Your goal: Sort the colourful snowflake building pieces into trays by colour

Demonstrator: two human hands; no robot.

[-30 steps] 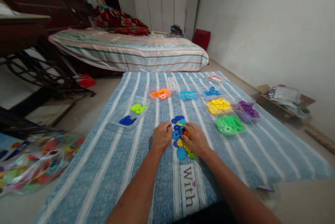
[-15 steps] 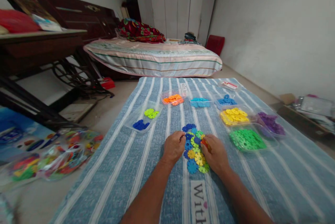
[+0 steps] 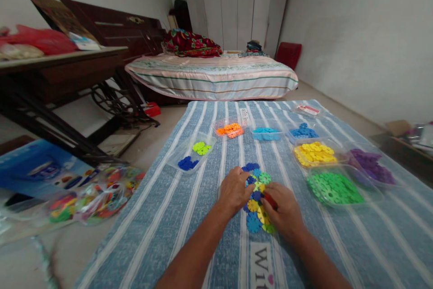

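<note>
A small pile of mixed-colour plastic flower discs point(image 3: 256, 199) lies on the blue striped cloth point(image 3: 189, 217) in front of me. My left hand point(image 3: 234, 191) rests on the pile's left side with fingers curled over the discs; what they grip is hidden. My right hand point(image 3: 285, 211) sits on the pile's right side, fingers pinched on a red disc point(image 3: 270, 200). Clear trays of sorted discs stand beyond: dark blue and lime point(image 3: 191, 157), orange point(image 3: 229, 130), light blue point(image 3: 265, 134), blue point(image 3: 303, 132), yellow point(image 3: 314, 153), green point(image 3: 334, 187) and purple point(image 3: 372, 166).
A clear bag of mixed discs point(image 3: 91, 194) lies on the floor to the left beside a blue box point(image 3: 37, 169). A dark wooden table with iron legs point(image 3: 61, 81) stands further left. A mattress point(image 3: 213, 75) lies behind the cloth. A cardboard box point(image 3: 406, 140) sits at the right wall.
The view has swung left and down a little. My left hand has moved rightwards onto the pile. My right hand has slid nearer to me, still by the red disc.
</note>
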